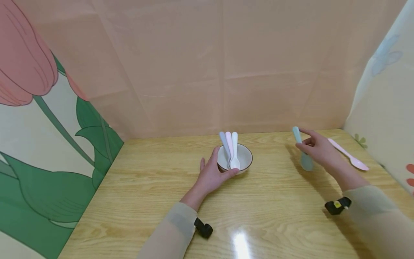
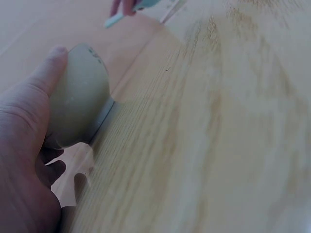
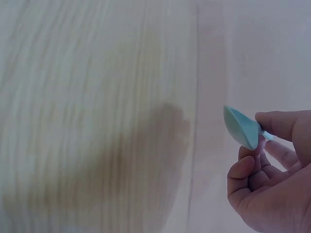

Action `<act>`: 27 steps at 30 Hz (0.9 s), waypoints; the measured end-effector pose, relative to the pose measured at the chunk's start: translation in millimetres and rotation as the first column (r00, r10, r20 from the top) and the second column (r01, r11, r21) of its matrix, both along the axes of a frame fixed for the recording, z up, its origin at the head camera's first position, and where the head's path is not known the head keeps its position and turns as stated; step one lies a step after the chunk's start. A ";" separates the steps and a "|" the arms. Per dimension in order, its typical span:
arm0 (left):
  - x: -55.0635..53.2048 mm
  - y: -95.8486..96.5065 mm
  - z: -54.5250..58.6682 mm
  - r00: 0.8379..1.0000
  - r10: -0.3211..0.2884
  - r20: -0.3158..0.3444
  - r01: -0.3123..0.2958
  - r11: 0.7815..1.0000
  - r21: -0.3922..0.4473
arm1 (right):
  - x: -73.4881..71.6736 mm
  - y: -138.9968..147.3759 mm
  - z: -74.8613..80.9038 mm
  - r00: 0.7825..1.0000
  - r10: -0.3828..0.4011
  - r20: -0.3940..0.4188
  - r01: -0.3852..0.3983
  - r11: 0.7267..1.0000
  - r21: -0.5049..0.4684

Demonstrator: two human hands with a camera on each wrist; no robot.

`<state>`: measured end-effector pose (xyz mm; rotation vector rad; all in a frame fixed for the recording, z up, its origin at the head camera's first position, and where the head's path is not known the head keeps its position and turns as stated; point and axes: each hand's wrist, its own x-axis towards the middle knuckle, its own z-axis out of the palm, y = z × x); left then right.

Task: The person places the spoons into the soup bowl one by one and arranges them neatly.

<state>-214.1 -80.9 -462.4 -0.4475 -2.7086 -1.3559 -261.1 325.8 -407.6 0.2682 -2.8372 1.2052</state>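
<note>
Teal spoon (image 1: pixel 306 162), right of frame centre, is pinched between the thumb and fingers of the right hand (image 1: pixel 320 149); the left hand (image 1: pixel 211 177), thumb and fingers spread, grips the bowl (image 1: pixel 245 157) near frame centre.

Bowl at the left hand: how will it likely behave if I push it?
The bowl looks hard and smooth, so it probably won't flex and may chip if knocked. Three spoons lean inside with handles above the rim, so a sharp push would likely shift them.

Three spoons (image 1: pixel 234 144) lean in a bowl (image 1: pixel 245 157), left of another spoon (image 1: pixel 357 163) lying on the table (image 1: pixel 145 201)
</note>
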 end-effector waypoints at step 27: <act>1.6 -3.8 -2.5 1.000 0.016 0.008 -0.016 1.000 -0.020 | -2.0 -95.8 13.3 0.998 0.060 0.001 -0.057 0.951 -0.303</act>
